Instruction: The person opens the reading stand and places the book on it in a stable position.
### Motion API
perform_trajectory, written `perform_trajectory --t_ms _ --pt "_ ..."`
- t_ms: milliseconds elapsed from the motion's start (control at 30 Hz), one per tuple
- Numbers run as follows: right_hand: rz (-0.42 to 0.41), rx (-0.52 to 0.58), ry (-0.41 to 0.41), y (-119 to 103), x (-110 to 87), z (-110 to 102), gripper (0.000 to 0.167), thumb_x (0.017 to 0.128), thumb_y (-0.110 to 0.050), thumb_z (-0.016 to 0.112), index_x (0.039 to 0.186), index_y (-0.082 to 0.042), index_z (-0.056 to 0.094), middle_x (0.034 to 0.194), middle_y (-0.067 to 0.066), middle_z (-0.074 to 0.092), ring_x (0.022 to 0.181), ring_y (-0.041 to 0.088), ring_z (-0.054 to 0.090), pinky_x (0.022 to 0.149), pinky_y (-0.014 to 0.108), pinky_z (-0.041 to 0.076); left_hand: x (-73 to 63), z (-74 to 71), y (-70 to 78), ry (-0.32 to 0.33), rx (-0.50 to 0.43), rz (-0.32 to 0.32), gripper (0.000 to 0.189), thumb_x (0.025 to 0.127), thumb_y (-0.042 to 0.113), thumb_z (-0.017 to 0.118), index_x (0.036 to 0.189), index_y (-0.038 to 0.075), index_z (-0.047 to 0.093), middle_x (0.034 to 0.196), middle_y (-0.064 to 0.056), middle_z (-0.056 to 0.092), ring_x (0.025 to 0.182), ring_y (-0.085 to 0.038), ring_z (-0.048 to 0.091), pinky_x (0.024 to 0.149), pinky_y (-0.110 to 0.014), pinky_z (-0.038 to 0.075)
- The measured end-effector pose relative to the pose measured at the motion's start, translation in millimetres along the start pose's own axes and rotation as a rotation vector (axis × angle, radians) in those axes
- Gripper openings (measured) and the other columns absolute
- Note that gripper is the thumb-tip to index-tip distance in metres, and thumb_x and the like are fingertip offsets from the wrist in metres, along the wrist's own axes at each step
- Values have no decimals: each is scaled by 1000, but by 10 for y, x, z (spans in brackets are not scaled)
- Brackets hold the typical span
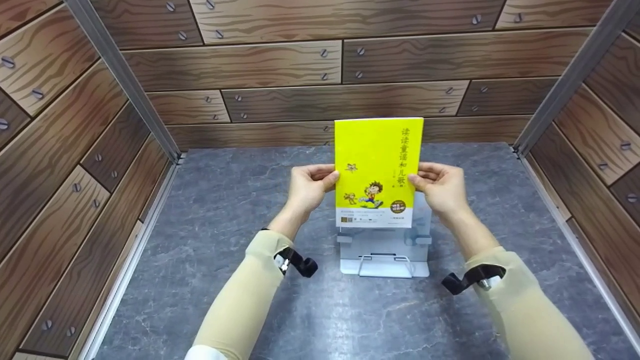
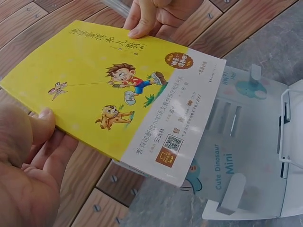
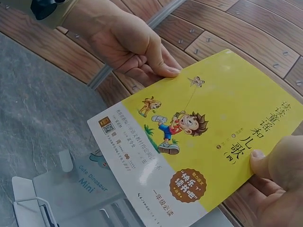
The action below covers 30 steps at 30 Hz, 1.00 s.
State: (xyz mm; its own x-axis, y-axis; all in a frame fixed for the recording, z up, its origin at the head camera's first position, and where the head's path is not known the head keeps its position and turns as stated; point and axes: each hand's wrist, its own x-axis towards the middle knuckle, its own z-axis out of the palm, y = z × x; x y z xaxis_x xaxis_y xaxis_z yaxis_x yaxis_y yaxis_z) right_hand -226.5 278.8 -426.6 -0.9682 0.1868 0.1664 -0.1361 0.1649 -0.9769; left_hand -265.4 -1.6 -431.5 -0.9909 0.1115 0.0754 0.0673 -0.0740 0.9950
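A yellow book with a white band along its bottom is held upright, its cover towards me. On the cover are a cartoon boy, a dog and a kite. My left hand pinches the left edge, thumb on the front and fingers behind. At the right edge, my right hand grips the book the same way. Behind and below the book stands a pale blue book stand, its upper part hidden by the book. In the left wrist view, the stand shows "Cute Dinosaur Mini" lettering, side clips and a wire holder.
The stand rests on a grey marbled tabletop. Wood-patterned panels rise at the back and on both sides, with metal corner posts between them. A black strap with a small device is on each wrist.
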Motion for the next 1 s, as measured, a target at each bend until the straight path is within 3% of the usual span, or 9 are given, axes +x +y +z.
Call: perform_trajectory --t_ms 200,500,1000 --pt "25 11 25 50 25 -65 29 99 5 71 126 15 68 95 6 76 86 11 74 81 27 63 1 60 -27 -11 29 3 18 99 0 74 115 -2 79 102 -11 79 92 -25 78 84 -34 64" --pt "83 -66 57 78 29 -134 30 102 -4 71 129 10 69 107 14 75 92 15 72 83 25 62 26 150 -83 -10 17 -11 17 97 -1 75 114 -1 80 101 -10 79 93 -24 78 84 -32 64" --pt "96 -49 65 197 32 -198 28 102 0 69 128 12 68 111 19 75 92 14 72 87 28 62 46 231 -194 -6 33 -41 16 97 -2 75 111 0 81 100 -9 79 92 -24 77 82 -32 64"
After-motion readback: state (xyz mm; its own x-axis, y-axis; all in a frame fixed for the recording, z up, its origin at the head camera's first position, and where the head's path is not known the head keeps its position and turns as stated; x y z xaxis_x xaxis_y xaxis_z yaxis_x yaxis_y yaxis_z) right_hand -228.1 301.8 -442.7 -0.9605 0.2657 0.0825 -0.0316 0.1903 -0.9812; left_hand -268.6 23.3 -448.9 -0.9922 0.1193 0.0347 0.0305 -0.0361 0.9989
